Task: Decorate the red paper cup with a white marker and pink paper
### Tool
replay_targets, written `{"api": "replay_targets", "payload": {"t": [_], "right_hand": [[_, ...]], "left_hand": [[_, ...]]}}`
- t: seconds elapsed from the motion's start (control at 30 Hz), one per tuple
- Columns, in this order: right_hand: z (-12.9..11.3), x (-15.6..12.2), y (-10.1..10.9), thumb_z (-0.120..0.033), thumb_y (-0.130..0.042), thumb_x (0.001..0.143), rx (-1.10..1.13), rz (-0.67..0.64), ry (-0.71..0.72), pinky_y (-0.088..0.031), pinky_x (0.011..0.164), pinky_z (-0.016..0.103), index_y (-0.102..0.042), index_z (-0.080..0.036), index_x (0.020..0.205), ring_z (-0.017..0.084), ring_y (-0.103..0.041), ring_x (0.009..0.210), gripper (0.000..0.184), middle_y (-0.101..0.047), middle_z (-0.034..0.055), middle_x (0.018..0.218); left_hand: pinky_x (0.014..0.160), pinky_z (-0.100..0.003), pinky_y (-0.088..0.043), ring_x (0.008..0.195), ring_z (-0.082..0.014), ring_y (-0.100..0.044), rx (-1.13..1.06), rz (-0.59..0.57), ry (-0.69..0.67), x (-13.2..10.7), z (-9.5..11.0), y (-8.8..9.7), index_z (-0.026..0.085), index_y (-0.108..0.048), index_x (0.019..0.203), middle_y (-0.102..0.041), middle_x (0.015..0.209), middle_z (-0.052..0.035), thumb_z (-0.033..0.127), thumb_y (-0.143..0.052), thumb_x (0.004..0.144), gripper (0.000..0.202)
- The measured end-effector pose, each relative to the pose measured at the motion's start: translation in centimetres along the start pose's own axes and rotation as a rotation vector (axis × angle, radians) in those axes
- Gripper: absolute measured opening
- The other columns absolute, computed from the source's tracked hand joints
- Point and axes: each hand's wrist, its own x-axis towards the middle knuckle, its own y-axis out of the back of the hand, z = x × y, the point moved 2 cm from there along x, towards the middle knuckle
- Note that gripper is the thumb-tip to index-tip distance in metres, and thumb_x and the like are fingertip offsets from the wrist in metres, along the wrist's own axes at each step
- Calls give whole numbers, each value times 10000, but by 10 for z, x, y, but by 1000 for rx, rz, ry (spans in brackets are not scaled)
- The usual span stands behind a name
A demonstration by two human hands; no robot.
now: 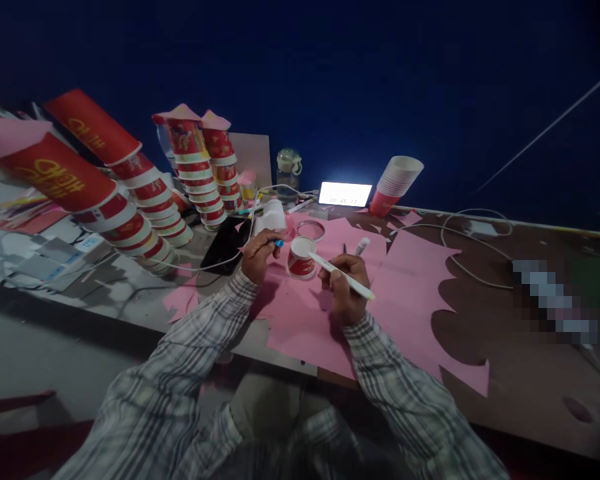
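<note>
My right hand [347, 283] grips a white marker pen [347, 276], its tip end pointing at the rim of a red and white paper cup [301, 259]. The cup stands on pink paper [310, 313] between my hands. My left hand [260, 257], to the left of the cup, has its fingers closed on a small blue pen cap [279, 243]. Behind the cup lies a roll of tape or similar ring [311, 230]. A white capped tube [362, 247] is just beyond my right hand.
Towers of stacked red cups [145, 200] lean at the left, with more cup towers [195, 167] behind. A stack of cups [396, 185], a lit timer screen [345, 194] and a bottle [288, 170] stand along the back. A dark phone [226, 248] and white cables [473, 267] lie around.
</note>
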Motion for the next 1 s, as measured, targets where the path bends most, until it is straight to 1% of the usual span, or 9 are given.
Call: {"api": "replay_targets", "payload": {"t": [0.07,0.17,0.3,0.4,0.63,0.77,0.87,1.0], "right_hand": [[2,-1,-1,-406,-606,911,47,-51,-20,-439,470,230,-548,-220,960,99,-538,511,201,-655,-19,708],[4,-2,-2,-408,-624,896,48,-113,-50,-450,481,241,-559,-213,945,104,-543,518,211,-653,-11,707],[3,-3,-3,-458,-623,883,6,-117,-90,-446,488,250,-561,-212,925,106,-528,520,257,-629,-13,698],[1,-4,-4,-468,-622,883,2,-135,-92,-454,502,254,-565,-211,927,111,-541,537,268,-635,-6,711],[6,-3,-4,-430,-628,890,-23,-173,-75,-488,551,264,-580,-208,945,120,-586,597,234,-649,6,755],[8,-4,-4,-427,-625,891,-27,-189,-80,-511,569,275,-580,-209,970,129,-610,628,236,-661,16,789],[7,-4,-5,-427,-620,890,-37,-213,-85,-523,569,279,-577,-214,977,135,-621,635,234,-668,21,801],[5,-5,-5,-387,-621,890,-33,-238,-72,-525,563,278,-583,-220,991,128,-617,617,199,-673,22,816]], "left_hand": [[538,-261,-418,543,-99,-490,-14,-21,42,-2,2,-3,182,-707,864,-535,673,5,246,-529,842,190],[513,-267,-390,527,-104,-464,39,-87,69,-5,6,-6,178,-705,837,-537,659,-1,232,-511,822,202],[561,-295,-429,580,-126,-496,150,-140,15,-7,12,-7,181,-708,854,-594,721,-29,264,-504,842,220],[610,-318,-471,633,-148,-542,221,-161,9,-7,14,-8,181,-700,857,-640,777,-56,299,-492,862,240],[672,-338,-503,714,-174,-592,233,-179,-3,-12,19,-12,177,-701,875,-653,803,-66,295,-476,884,254],[661,-337,-499,712,-177,-591,238,-191,2,-13,23,-14,176,-696,877,-652,807,-71,295,-455,892,269],[660,-345,-499,708,-183,-592,261,-180,-15,-13,24,-15,179,-684,873,-654,810,-78,324,-430,917,296],[682,-359,-506,734,-193,-602,289,-177,17,-13,23,-14,187,-682,871,-658,827,-86,382,-418,940,336]]}}
